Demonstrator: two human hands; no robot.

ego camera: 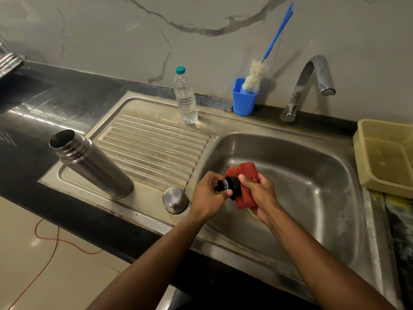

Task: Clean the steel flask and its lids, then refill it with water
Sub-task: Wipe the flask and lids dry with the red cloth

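Note:
The open steel flask [91,164] stands upright on the drainboard's left end, with no lid on it. Its steel cap [175,200] rests upside down near the drainboard's front edge. Over the sink's left side, my left hand [209,193] grips the black inner stopper [229,185]. My right hand [260,192] presses a red cloth [244,198] around the stopper's far end. The cloth hides part of the stopper.
A clear water bottle [185,98] with a teal cap stands at the drainboard's back. Behind the sink basin [312,175], a blue cup [243,99] holds a bottle brush [253,77]. The tap [310,83] is off. A beige basket [386,155] sits right.

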